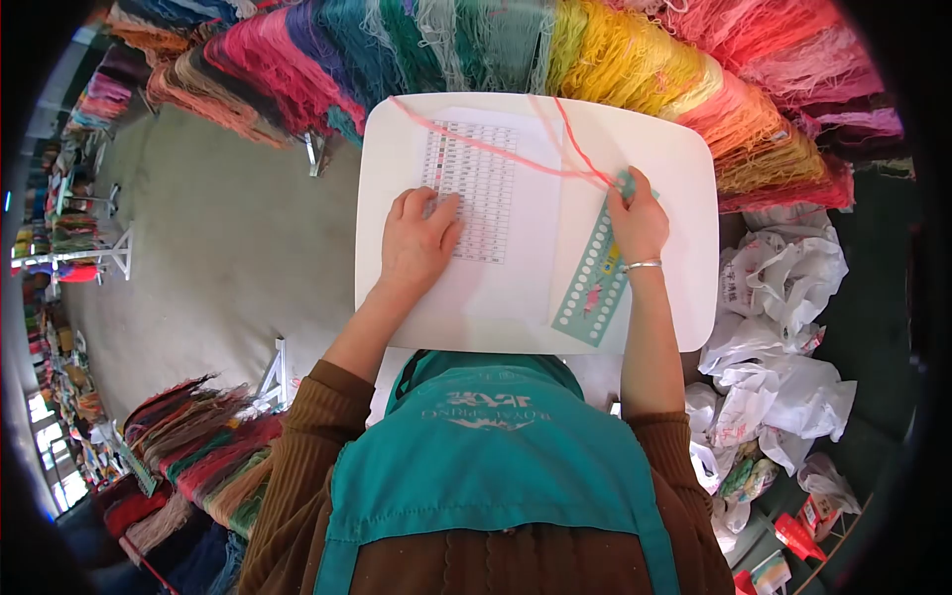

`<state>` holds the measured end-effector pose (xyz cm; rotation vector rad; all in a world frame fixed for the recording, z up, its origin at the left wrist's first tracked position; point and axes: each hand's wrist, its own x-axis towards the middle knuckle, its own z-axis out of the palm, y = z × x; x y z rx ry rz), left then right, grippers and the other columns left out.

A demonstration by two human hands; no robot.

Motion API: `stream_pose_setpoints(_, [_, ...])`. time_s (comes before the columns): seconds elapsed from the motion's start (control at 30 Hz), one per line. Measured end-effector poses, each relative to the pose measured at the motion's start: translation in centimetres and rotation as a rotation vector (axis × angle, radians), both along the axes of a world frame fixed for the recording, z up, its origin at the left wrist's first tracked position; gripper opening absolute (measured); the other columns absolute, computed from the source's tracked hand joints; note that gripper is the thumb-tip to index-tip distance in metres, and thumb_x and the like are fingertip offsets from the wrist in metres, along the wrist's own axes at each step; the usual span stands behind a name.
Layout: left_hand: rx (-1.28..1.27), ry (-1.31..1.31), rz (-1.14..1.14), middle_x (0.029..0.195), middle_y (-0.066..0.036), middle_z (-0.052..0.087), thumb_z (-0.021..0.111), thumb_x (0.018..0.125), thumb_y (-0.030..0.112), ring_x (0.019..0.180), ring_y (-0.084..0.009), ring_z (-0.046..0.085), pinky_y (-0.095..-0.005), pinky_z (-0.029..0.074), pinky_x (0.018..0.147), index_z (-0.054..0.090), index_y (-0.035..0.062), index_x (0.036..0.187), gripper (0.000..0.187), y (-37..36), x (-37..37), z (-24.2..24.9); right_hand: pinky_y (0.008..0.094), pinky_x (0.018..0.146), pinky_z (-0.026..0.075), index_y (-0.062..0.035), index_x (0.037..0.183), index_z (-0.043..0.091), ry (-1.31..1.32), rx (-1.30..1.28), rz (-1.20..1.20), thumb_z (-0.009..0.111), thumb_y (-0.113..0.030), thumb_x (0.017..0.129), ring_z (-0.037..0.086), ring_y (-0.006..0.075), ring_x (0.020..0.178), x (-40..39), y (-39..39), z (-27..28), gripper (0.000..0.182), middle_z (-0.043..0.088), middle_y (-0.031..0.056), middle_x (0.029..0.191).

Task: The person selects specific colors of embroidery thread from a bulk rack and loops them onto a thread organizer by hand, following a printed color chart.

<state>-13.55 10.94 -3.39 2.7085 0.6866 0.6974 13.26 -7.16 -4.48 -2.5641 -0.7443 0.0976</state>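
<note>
On a white tabletop (684, 198) lies a printed paper chart (486, 208) with rows of small cells. My left hand (418, 240) rests on its left part, fingers bent a little and apart, holding nothing. A green thread card (587, 288) with rows of white holes slants across the right side of the table. Over the card's upper end, my right hand (640, 223) pinches pink thread (496, 152) between thumb and fingers. Its strands run off to the upper left, and a redder strand (577, 139) goes up to the table's far edge. My right palm hides part of the card.
Hanks of coloured thread (476, 45) hang in a long row just beyond the table. White plastic bags (783, 327) are heaped at the right. More hanks (208, 446) hang on a rack at the lower left, and grey floor (218, 248) shows at the left.
</note>
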Motion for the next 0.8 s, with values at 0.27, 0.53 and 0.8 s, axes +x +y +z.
stream_pose_setpoints(0.27, [-0.060,0.050,0.033,0.115,-0.018,0.057,0.073,0.080,0.015,0.108,-0.0383,0.055,-0.0459,0.048,0.091,0.067,0.0112,0.115,0.036,-0.3,0.1,0.4,0.0484,0.067,0.054,-0.0112,0.133,0.055,-0.016,-0.081,0.012,0.058,-0.037,0.091,0.069,0.0375,0.073,0.0,0.4,0.2,0.050,0.071,0.0168,0.081])
stream_pose_setpoints(0.53, [-0.067,0.031,-0.066,0.115,-0.018,0.057,0.073,0.080,0.018,0.109,-0.0378,0.055,-0.0460,0.049,0.092,0.067,0.0113,0.116,0.037,2.0,-0.2,0.7,0.0474,0.071,0.055,-0.0100,0.137,0.052,0.084,0.063,-0.041,0.064,-0.032,0.088,0.069,0.0378,0.077,-0.5,-0.1,1.1,0.055,0.071,0.0178,0.083])
stream_pose_setpoints(0.8, [-0.107,0.060,-0.265,0.115,-0.017,0.057,0.074,0.079,0.019,0.107,-0.0366,0.056,-0.0447,0.049,0.092,0.067,0.0126,0.113,0.035,6.9,-1.4,1.4,0.0464,0.068,0.054,-0.0081,0.131,0.054,0.156,0.157,-0.166,0.065,-0.029,0.087,0.068,0.0353,0.072,-4.3,-0.6,1.1,0.050,0.069,0.0146,0.075])
